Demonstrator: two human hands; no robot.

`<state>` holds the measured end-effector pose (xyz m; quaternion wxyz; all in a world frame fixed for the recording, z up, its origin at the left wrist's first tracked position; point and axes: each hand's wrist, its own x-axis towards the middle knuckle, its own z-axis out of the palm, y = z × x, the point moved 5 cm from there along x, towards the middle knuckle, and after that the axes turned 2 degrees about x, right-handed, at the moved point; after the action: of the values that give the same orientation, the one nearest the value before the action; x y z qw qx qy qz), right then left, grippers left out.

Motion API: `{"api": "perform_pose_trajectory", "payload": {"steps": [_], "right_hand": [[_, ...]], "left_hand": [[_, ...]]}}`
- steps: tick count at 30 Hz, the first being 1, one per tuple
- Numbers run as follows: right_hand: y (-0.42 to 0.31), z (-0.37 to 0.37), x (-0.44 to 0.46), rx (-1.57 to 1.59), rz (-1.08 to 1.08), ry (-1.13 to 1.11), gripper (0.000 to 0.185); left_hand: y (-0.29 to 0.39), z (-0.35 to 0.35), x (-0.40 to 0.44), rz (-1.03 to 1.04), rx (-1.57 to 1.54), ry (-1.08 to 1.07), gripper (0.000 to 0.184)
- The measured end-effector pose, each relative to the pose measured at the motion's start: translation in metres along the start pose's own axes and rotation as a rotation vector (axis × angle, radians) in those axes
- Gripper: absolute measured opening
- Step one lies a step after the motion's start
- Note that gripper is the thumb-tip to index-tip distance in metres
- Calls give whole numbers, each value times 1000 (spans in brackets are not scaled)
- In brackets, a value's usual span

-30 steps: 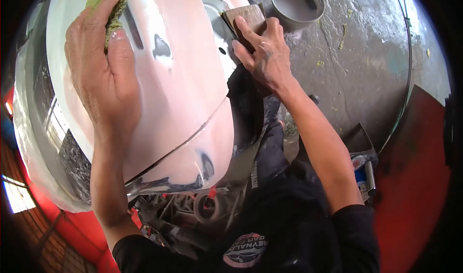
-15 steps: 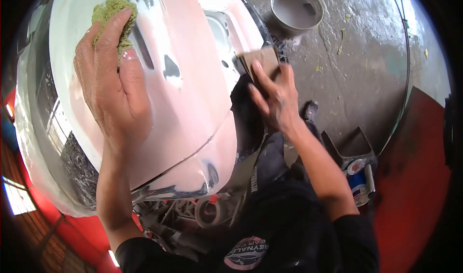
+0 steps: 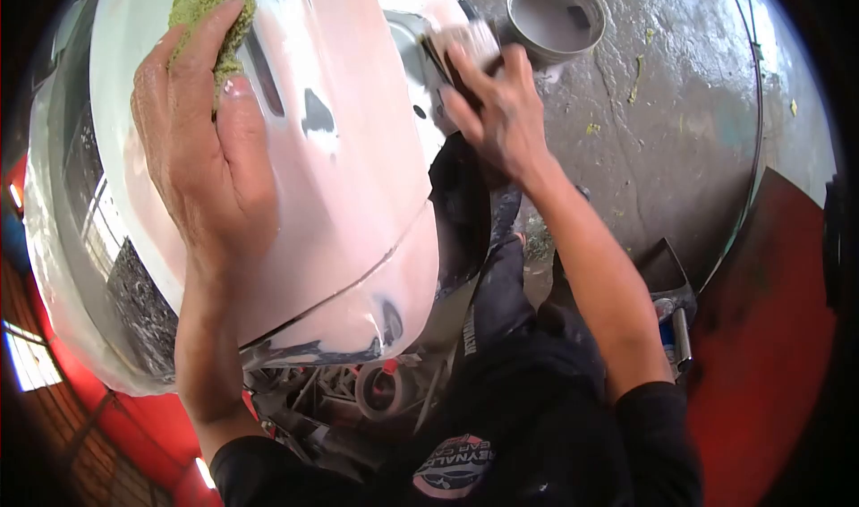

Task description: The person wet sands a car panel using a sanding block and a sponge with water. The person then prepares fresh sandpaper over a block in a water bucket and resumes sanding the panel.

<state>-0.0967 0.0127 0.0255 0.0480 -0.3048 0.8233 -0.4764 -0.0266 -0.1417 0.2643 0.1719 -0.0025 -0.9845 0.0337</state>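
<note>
Yellow-green, rough-textured sponge [image 3: 234, 43] sits at the far left under the left hand [image 3: 210, 144], whose fingers are closed over it and hold it against the white margin of a pink-and-white body panel [image 3: 349, 185]. From where I stand, this side shows barely any movement over the last half second; I judge it to be a steadying hold. To the right of the sponge, the panel shows a narrow slot [image 3: 265, 82] and a dark patch [image 3: 318, 113]. Further right, at the panel's recessed edge, a tan block [image 3: 476, 42] is gripped in the right hand [image 3: 508, 118], with the index finger extended along its top. The change is here: the block, lower along that edge half a second ago, is now back near its position of one second ago. Block and hand are both blurred. I judge this to be the return half of a back-and-forth stroke, with rubbing in progress; whether the block's underside makes full contact, I cannot tell. Right again, a bucket [image 3: 559, 57] of grey liquid [image 3: 541, 19] stands on the wet floor [image 3: 662, 131].
</note>
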Motion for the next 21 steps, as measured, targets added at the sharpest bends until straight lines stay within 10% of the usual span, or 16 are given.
{"api": "perform_pose_trajectory", "payload": {"steps": [21], "right_hand": [[2, 6, 22, -20, 8, -2, 57]], "left_hand": [[2, -1, 1, -37, -8, 0, 51]]}}
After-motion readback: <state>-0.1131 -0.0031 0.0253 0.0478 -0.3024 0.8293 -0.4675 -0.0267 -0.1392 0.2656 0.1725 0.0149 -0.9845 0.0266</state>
